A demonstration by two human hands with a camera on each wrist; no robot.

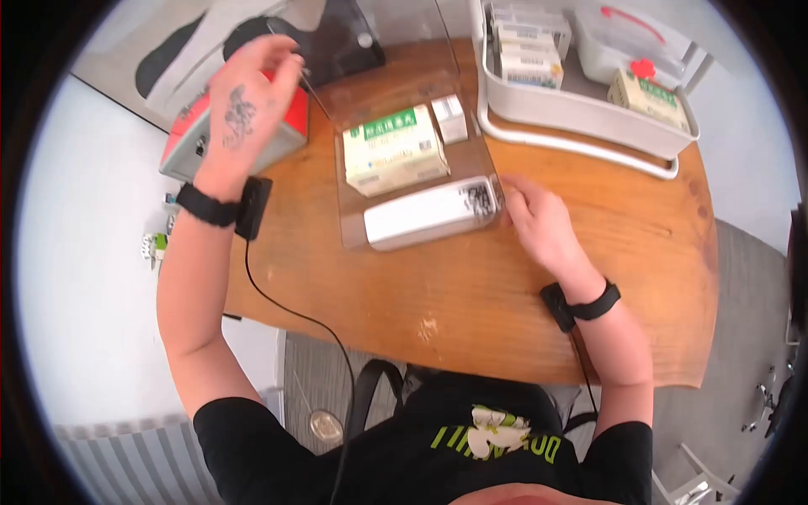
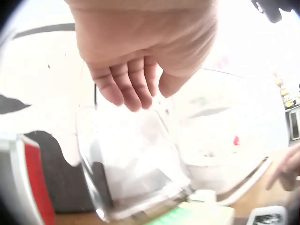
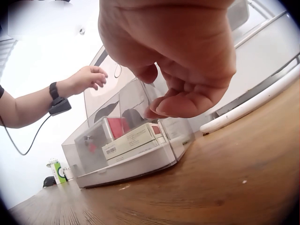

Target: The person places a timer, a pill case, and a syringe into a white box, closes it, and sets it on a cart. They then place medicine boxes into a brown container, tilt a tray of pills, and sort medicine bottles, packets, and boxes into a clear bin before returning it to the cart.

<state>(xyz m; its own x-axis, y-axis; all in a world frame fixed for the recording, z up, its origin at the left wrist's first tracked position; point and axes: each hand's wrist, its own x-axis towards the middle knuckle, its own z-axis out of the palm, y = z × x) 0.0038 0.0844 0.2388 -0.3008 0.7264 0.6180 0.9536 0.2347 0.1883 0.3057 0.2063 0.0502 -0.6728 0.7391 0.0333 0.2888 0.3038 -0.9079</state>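
One clear lid (image 1: 412,42) — light, stiff, we judge; hold its edge. Left hand (image 1: 251,101) empty, fingers loose; right hand (image 1: 545,229) loosely curled beside the box (image 1: 353,222) — contact unclear.

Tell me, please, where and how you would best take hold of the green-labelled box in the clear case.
Probably from above, as the raised lid of the clear case leaves that way open, with fingers pinching the green-labelled box across its long front and back sides; the small white box crowds its right end.
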